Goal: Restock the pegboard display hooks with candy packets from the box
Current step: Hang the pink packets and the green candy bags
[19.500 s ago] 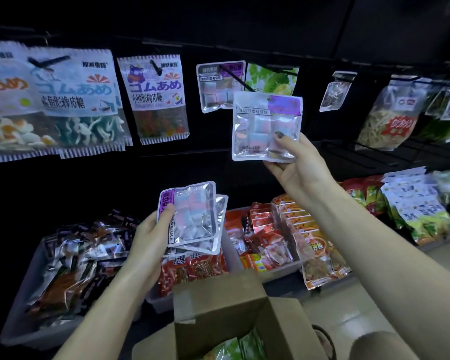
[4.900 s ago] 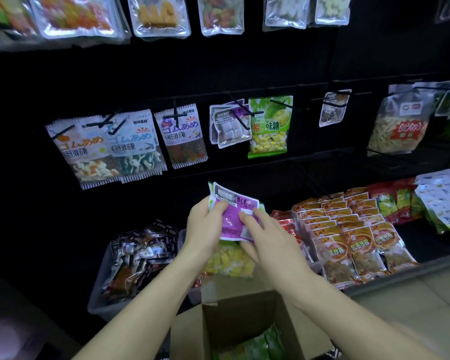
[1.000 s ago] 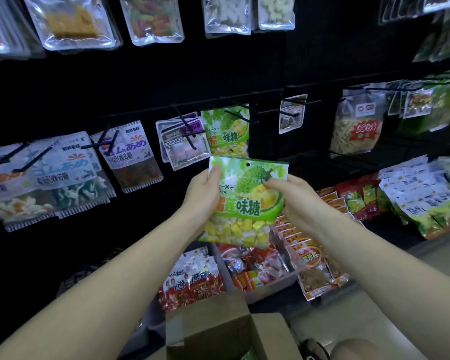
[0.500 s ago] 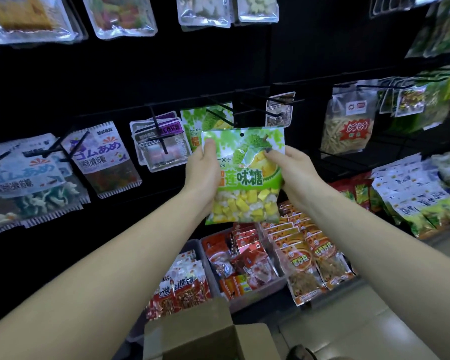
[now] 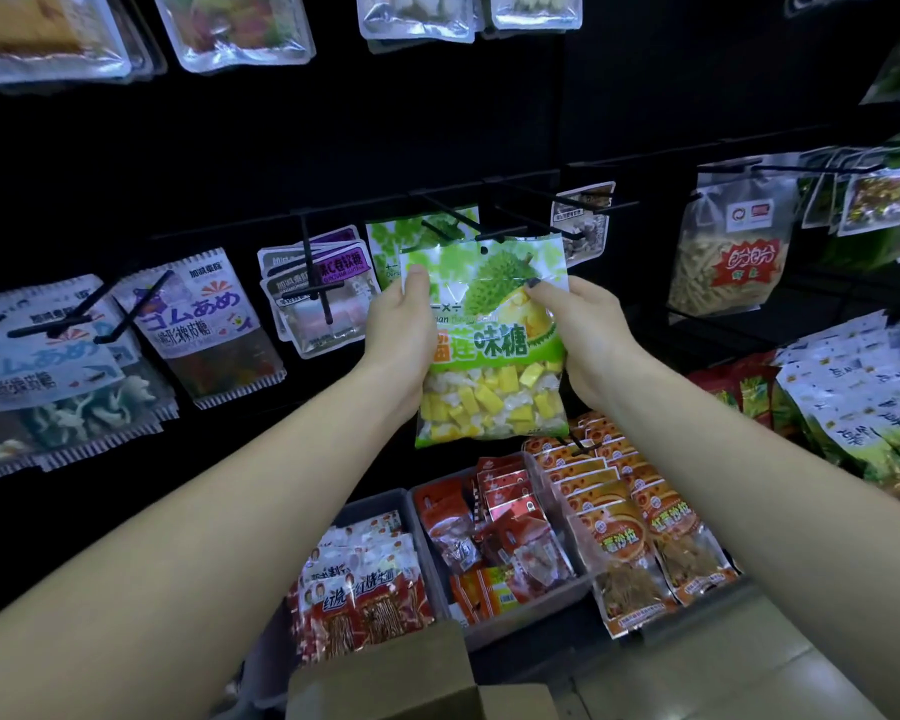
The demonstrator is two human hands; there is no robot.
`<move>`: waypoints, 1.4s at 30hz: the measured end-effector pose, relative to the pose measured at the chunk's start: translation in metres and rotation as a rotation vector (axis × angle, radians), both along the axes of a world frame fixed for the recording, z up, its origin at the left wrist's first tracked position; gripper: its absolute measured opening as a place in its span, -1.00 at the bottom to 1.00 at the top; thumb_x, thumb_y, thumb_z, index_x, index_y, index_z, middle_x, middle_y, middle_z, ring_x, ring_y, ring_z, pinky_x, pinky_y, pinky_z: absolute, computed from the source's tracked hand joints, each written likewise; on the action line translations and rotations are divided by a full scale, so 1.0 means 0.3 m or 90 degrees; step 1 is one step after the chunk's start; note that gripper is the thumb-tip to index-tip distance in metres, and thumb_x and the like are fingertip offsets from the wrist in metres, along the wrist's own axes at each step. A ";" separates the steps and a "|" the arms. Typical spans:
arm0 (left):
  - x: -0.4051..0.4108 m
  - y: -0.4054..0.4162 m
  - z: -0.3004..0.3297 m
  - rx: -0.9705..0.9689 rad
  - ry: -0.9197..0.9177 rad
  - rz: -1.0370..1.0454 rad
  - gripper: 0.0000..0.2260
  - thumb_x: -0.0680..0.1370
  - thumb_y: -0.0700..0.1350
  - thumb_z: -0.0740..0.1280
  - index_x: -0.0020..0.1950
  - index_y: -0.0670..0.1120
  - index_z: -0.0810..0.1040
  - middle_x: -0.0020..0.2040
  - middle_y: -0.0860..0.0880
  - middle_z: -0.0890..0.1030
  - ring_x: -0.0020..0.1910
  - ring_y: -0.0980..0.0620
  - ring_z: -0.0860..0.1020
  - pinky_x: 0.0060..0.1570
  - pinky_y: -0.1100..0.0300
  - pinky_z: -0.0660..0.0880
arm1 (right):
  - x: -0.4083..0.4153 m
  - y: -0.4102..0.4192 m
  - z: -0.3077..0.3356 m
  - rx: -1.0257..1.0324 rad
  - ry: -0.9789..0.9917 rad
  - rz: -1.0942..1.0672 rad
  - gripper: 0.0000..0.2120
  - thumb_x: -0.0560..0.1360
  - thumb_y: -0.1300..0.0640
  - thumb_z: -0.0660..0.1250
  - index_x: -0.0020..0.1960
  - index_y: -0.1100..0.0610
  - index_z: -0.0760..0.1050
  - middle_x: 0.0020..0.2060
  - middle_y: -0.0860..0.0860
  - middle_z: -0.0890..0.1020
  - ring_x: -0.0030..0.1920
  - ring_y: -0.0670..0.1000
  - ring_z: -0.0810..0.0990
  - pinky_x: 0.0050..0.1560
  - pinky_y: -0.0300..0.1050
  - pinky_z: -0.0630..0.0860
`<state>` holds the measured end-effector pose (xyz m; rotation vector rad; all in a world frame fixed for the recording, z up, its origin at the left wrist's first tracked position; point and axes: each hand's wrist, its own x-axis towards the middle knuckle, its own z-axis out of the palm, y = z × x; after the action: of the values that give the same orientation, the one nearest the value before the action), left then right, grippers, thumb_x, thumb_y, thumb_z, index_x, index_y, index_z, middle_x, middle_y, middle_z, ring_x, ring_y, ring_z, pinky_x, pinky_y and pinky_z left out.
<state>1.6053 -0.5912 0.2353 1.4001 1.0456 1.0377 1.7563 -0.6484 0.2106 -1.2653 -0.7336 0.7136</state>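
A green durian candy packet (image 5: 494, 345) is held upright in front of the black pegboard (image 5: 489, 106), gripped at its left edge by the left hand (image 5: 401, 335) and at its right edge by the right hand (image 5: 588, 340), its hang hole just below a hook (image 5: 510, 232)

One head-worn wide-angle camera looked forward and slightly down at arm's length from the pegboard (image 5: 489, 122) — hooks at mid-frame, bins (image 5: 510, 621) below, the box (image 5: 385, 678) at the bottom edge — no second view shared the scene.
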 end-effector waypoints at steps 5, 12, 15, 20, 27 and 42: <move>0.008 0.010 -0.023 0.028 0.017 -0.014 -0.65 0.77 0.10 0.08 0.39 -0.02 0.52 0.29 0.08 0.55 0.16 0.17 0.45 0.27 0.17 0.22 | 0.007 0.023 -0.024 0.005 0.013 0.002 -0.88 0.43 0.02 0.43 -0.12 0.06 0.64 -0.10 0.10 0.69 -0.01 0.18 0.65 0.34 0.37 0.49; 0.015 0.027 -0.080 0.081 -0.019 0.018 -0.56 0.77 0.10 0.10 0.54 -0.11 0.45 0.41 0.13 0.50 0.34 0.20 0.41 0.29 0.27 0.25 | 0.010 0.032 -0.054 0.054 -0.007 -0.036 -0.92 0.49 0.07 0.41 -0.14 0.06 0.61 -0.18 0.06 0.65 -0.11 0.12 0.61 0.17 0.26 0.57; 0.015 0.047 -0.099 0.074 -0.037 0.018 -0.70 0.78 0.07 0.09 0.27 0.01 0.58 -0.02 0.31 0.45 -0.03 0.39 0.40 0.11 0.32 0.31 | 0.008 0.038 -0.057 0.067 -0.027 -0.041 -0.88 0.46 0.03 0.42 -0.11 0.08 0.59 -0.18 0.07 0.61 -0.12 0.11 0.57 0.10 0.16 0.54; 0.018 0.045 -0.090 0.073 -0.030 0.020 -0.69 0.78 0.06 0.10 -0.17 0.18 0.36 -0.18 0.26 0.39 -0.23 0.40 0.37 -0.19 0.46 0.27 | -0.001 0.056 -0.060 0.064 -0.027 -0.041 -0.88 0.44 0.02 0.41 -0.11 0.06 0.58 -0.18 0.07 0.59 -0.11 0.11 0.55 0.12 0.20 0.55; 0.017 0.058 -0.079 0.081 -0.022 0.042 -0.64 0.77 0.08 0.12 -0.19 -0.02 0.32 -0.23 0.15 0.31 -0.32 0.22 0.32 -0.22 0.31 0.27 | 0.000 0.068 -0.064 0.099 -0.016 -0.060 -0.92 0.45 0.07 0.41 -0.16 0.06 0.55 -0.22 0.07 0.55 -0.13 0.11 0.51 0.05 0.14 0.49; 0.035 0.167 -0.120 0.121 0.010 0.048 -0.62 0.77 0.10 0.09 0.16 -0.14 0.57 -0.08 0.01 0.55 -0.09 0.15 0.50 -0.08 0.29 0.38 | 0.047 0.208 -0.103 0.074 -0.007 -0.003 -0.93 0.53 0.09 0.41 -0.05 0.09 0.61 -0.07 0.11 0.65 -0.03 0.15 0.62 0.23 0.33 0.55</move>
<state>1.6158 -0.5411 0.1993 1.5324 1.0394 1.2083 1.7706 -0.5861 0.1796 -1.1666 -0.7700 0.6510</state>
